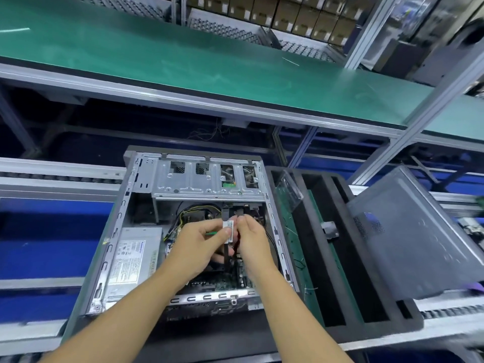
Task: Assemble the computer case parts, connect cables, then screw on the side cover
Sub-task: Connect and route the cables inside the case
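Note:
An open computer case [125, 210] lies on its side on the roller line, its drive cage [207, 179] at the far end and the power supply [133, 255] at the left. Both hands are inside, above the motherboard [225, 284]. My left hand [199, 244] pinches a flat black cable with a white label [228, 227] between thumb and fingers. My right hand [251, 239] grips the same cable bundle near its black connector [238, 212]. The grey side cover [408, 237] leans at the right, off the case.
A black foam tray [314, 231] with long slots stands right of the case, holding a small grey part [329, 229] and a clear plastic piece [288, 189]. A green conveyor belt [183, 61] runs behind. An aluminium post [419, 132] rises at the right.

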